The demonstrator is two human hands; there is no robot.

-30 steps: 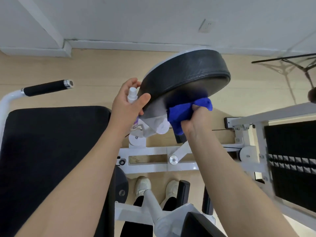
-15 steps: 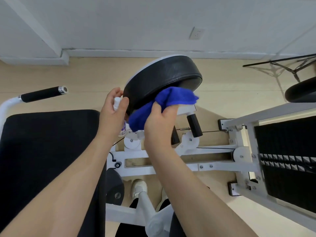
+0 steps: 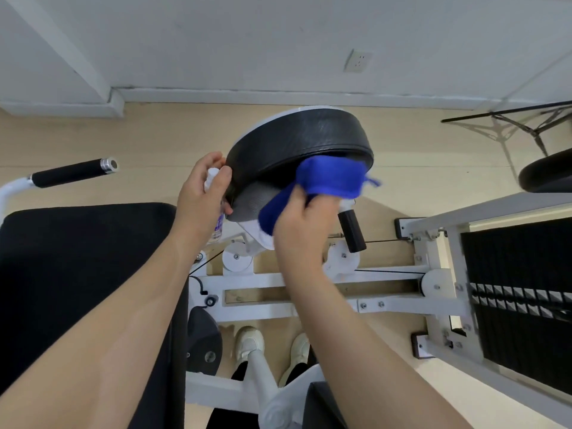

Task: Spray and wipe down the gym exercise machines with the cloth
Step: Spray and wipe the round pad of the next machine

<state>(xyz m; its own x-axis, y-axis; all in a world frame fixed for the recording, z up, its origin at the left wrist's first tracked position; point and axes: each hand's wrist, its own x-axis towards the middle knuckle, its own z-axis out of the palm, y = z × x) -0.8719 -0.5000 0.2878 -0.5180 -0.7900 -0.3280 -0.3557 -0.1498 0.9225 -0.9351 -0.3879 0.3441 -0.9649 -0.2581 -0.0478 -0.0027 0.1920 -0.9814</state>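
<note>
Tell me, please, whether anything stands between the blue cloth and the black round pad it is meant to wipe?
Nothing visible does. The right hand grips the blue cloth and presses it straight against the lower edge of the black round pad. The left hand, holding the spray bottle, sits at the pad's left rim, clear of the cloth.

Wall: plain white wall (image 3: 278, 38) across the top, evenly lit, no hard shadows on it.
Socket: white wall socket (image 3: 358, 61) set low on the wall, right of centre.
Skirting: white skirting board (image 3: 278, 95) where wall meets floor.
Corner: a boxed white column (image 3: 55, 51) juts out at upper left, its base stepping onto the floor.
Floor: pale beige wood-look floor (image 3: 154, 131) with faint plank seams.
Stand: thin black tripod legs (image 3: 510, 119) at upper right, casting a soft grey shadow on the floor.
</note>
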